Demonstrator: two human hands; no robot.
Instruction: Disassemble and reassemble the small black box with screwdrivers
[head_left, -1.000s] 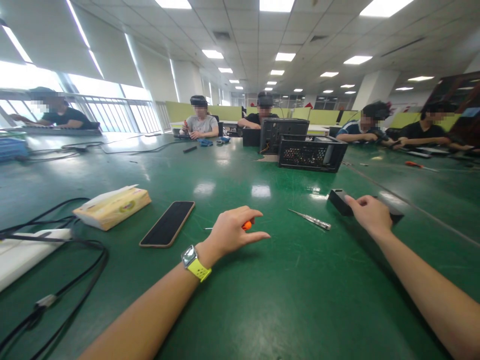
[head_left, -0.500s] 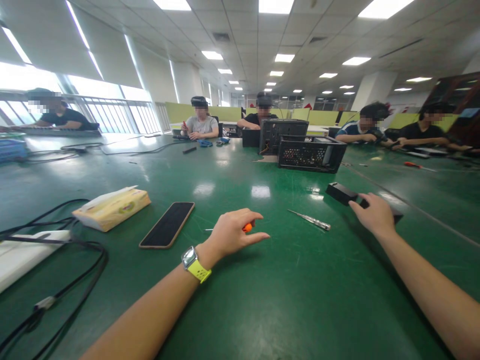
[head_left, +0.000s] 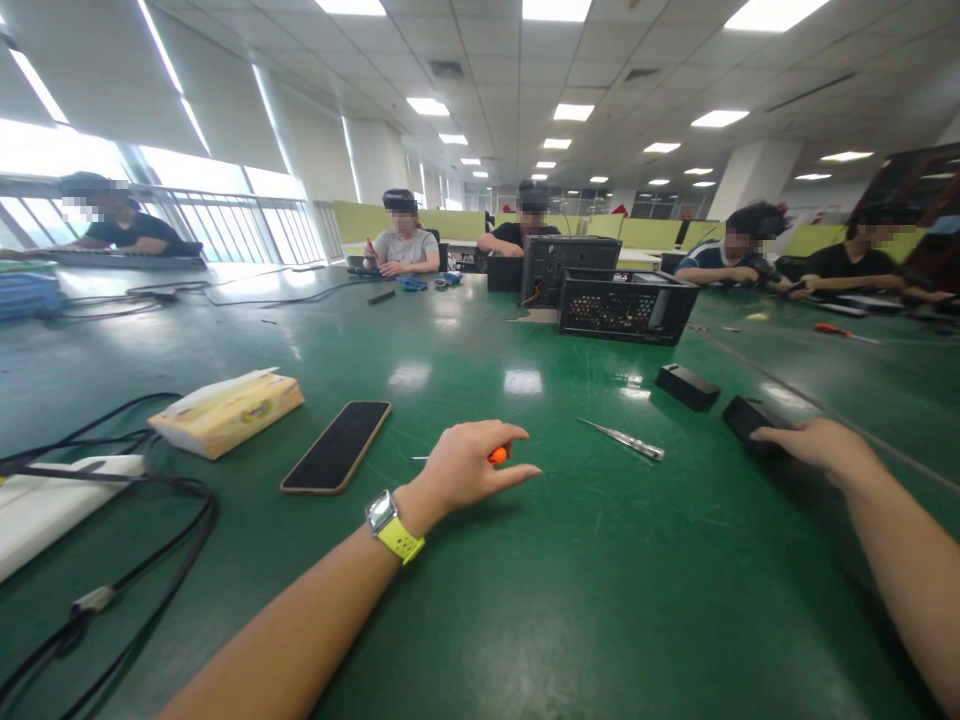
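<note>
My left hand point(head_left: 474, 462) hovers low over the table, thumb and index finger apart. An orange-handled screwdriver point(head_left: 498, 456) sits in its palm, the thin shaft sticking out on the wrist side; the fingers around it are mostly hidden. At the right, my right hand point(head_left: 821, 447) grips a dark oblong block point(head_left: 750, 420) by its near end. A second black oblong block point(head_left: 687, 387) lies just left of that one, with a gap between them. Between my hands lies a clear-handled screwdriver point(head_left: 626, 440), its tip pointing left and away.
Left of my arm are a phone point(head_left: 337, 447), a tissue pack point(head_left: 229, 412) and a white power strip point(head_left: 75, 505) with black cables. A black computer case point(head_left: 628, 308) stands across the green table. Several people sit around the far side.
My right hand has moved right with the dark block, opening a gap to the other block. My left hand has stayed in place.
</note>
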